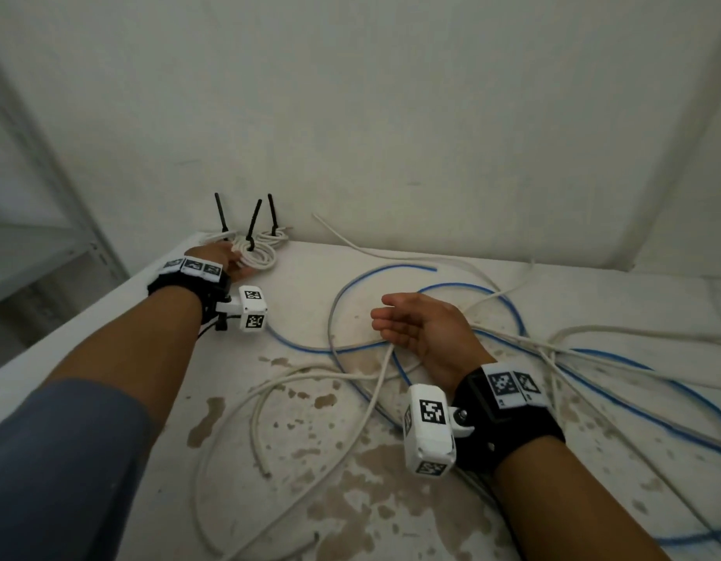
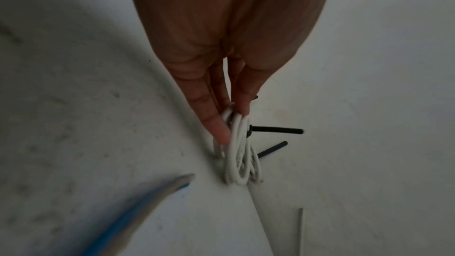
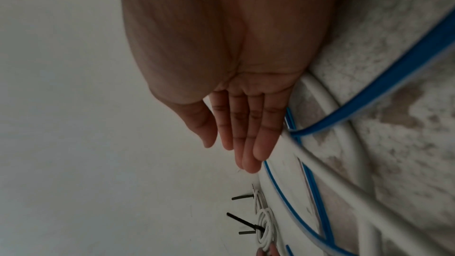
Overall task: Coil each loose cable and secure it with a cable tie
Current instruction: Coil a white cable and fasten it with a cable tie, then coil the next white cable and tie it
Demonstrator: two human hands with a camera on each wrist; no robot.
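Left hand (image 1: pixel 223 259) pinches tied white coil (image 2: pixel 237 151) at far table (image 1: pixel 593 285) corner by wall. Right hand (image 1: pixel 421 327) flat, fingers together, over loose cables (image 1: pixel 350 382). Blue cable (image 1: pixel 452 286) and white ones cross: pulling one may drag the rest into knot.

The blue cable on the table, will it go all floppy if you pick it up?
Probably floppy: the blue cable lies in wide loose curves. It likely holds some springy bend, since its loops stay open. It crosses white cables, so lifting may drag them along.
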